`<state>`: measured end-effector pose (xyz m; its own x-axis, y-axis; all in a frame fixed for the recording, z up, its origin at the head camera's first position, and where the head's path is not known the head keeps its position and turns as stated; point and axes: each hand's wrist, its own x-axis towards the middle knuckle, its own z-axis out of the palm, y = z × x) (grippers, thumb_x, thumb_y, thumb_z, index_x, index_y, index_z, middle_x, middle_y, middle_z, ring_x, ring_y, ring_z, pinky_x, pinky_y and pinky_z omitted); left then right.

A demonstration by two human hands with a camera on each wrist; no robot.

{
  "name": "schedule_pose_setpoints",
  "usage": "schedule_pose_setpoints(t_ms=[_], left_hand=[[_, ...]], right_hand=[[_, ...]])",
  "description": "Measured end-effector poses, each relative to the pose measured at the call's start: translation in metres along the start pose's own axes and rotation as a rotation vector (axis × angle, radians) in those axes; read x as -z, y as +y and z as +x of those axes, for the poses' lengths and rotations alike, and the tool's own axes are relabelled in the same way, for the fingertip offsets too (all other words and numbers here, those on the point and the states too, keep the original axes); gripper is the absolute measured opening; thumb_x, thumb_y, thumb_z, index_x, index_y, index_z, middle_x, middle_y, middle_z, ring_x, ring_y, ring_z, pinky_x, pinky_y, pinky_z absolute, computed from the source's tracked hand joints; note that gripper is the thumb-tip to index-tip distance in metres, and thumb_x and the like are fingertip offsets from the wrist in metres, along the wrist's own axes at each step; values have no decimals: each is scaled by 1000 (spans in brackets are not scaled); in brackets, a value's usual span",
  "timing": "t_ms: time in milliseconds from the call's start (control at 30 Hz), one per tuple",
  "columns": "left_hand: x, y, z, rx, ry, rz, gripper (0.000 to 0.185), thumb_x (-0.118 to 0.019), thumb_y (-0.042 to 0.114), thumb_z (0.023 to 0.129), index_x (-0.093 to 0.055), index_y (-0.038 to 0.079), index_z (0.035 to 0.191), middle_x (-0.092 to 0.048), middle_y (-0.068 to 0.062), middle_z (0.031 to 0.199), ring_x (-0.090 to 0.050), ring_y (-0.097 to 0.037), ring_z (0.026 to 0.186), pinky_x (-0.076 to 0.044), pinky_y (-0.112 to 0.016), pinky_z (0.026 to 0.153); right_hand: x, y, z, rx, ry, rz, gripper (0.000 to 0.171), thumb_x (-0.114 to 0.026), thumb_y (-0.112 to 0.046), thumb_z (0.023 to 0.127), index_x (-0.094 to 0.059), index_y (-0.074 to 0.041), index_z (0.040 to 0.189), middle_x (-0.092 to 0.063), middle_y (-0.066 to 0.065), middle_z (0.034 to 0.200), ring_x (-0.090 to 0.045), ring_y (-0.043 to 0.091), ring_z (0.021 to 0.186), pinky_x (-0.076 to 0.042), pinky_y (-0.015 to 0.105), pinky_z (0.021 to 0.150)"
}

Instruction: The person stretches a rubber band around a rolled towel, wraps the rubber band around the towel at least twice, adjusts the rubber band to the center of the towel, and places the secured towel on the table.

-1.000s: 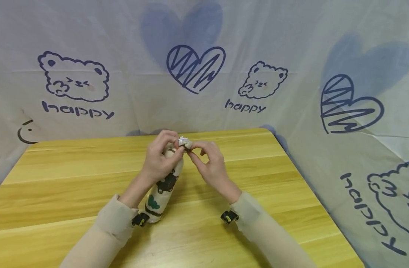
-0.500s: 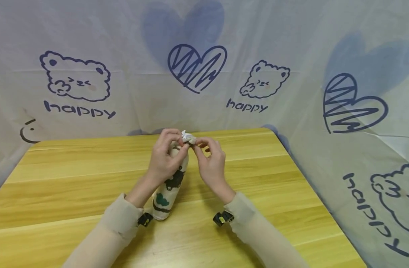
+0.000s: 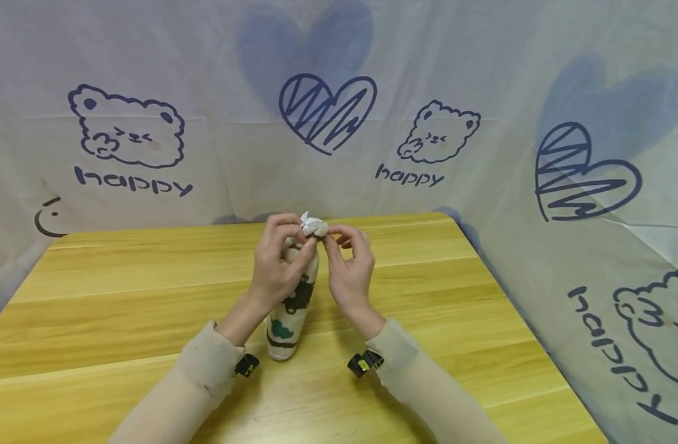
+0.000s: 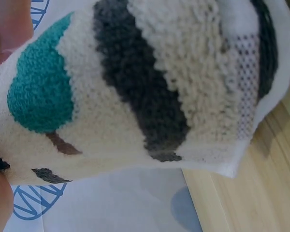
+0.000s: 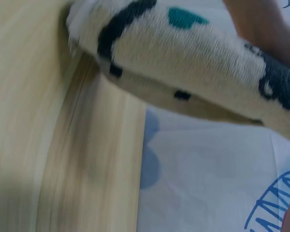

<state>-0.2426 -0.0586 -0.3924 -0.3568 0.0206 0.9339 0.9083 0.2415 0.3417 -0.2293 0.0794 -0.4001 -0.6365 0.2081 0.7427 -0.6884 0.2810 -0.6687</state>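
Sock [image 3: 294, 302] stands nearly upright on the table [image 3: 122, 296], both hands pinching its white top end [image 3: 313, 227].

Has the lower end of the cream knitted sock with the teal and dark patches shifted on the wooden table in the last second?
Yes. The cream knitted sock has swung its lower end rightward along the wooden table, standing more upright.

The sock [image 3: 292, 305] is cream knit with a teal patch and charcoal bands and blotches; at its twelve o'clock end, a white wad [image 3: 313, 227]. Table [image 3: 122, 296] — yellow woodgrain. Backdrop [image 3: 483, 74] — pale grey, navy bears and hearts.
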Motion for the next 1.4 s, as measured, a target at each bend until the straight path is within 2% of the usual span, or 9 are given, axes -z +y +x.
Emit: schedule_pose_setpoints(t_ms=[133, 300, 533, 667, 800, 900, 1133, 1233, 1400], left_hand=[[-1, 0, 0, -20, -8, 10, 29, -64, 23, 104, -57, -3, 94, -57, -26, 107, -57, -38, 94, -48, -29, 88], [-2, -1, 0, -24, -18, 42, 29, -62, 24, 105, -57, -3, 95, -57, -25, 109, -57, -38, 95, -48, -30, 88], [-1, -2, 1, 16, 11, 4, 32, -63, 28, 105, -55, -1, 96, -56, -24, 109, -57, -35, 99, -48, -30, 89], [0, -1, 1, 56, 47, -35, 32, -64, 29, 103, -55, -1, 95, -57, -23, 110, -57, -34, 102, -47, -29, 93], [1, 1, 3, 60, 51, -46, 35, -65, 31, 103, -55, -1, 94, -59, -25, 110, -57, -35, 103, -47, -30, 94], [2, 0, 2, 60, 37, -47, 37, -65, 33, 104, -55, -1, 95, -59, -26, 110, -57, -35, 103, -47, -31, 95], [5, -3, -3, 116, 8, -114, 41, -64, 37, 104, -56, -4, 100, -62, -25, 116, -60, -27, 108, -48, -29, 98], [6, -3, -5, 142, -12, -157, 34, -66, 28, 104, -57, -5, 102, -63, -25, 118, -61, -23, 111, -48, -28, 101], [8, -2, -6, 198, -38, -217, 14, -69, 1, 98, -58, -6, 103, -64, -25, 121, -62, -17, 113, -50, -26, 99]], right_hand=[[1, 2, 0, 51, 4, -43, 11, -73, -6, 97, -69, -4, 107, -71, 12, 102, -60, 31, 94, -46, 39, 83], [0, -3, 0, 27, 0, -66, 12, -70, -7, 99, -67, -2, 108, -71, 13, 106, -59, 30, 102, -45, 34, 88], [-1, -6, 2, -32, -90, 99, 11, -65, -5, 103, -63, 2, 111, -66, 18, 114, -60, 31, 109, -47, 49, 92], [1, -10, 5, -73, -170, 194, 12, -60, -2, 103, -59, 5, 113, -62, 20, 117, -59, 27, 111, -48, 39, 93], [3, -18, 8, -254, -178, 346, 15, -57, -1, 103, -55, 8, 115, -61, 12, 113, -58, 16, 104, -50, 28, 89], [4, -21, 11, -414, -165, 443, 16, -55, -1, 103, -56, 9, 115, -62, 3, 105, -61, 15, 94, -53, 26, 80], [14, -21, 24, -679, -290, 447, 22, -56, -13, 105, -65, 6, 114, -66, 2, 97, -63, 17, 86, -54, 26, 71], [19, -22, 31, -774, -337, 439, 24, -57, -16, 105, -67, 4, 113, -67, 3, 96, -62, 16, 83, -54, 26, 70], [22, -25, 37, -874, -401, 435, 25, -59, -18, 101, -69, 3, 111, -69, 3, 96, -62, 15, 81, -53, 27, 68]])
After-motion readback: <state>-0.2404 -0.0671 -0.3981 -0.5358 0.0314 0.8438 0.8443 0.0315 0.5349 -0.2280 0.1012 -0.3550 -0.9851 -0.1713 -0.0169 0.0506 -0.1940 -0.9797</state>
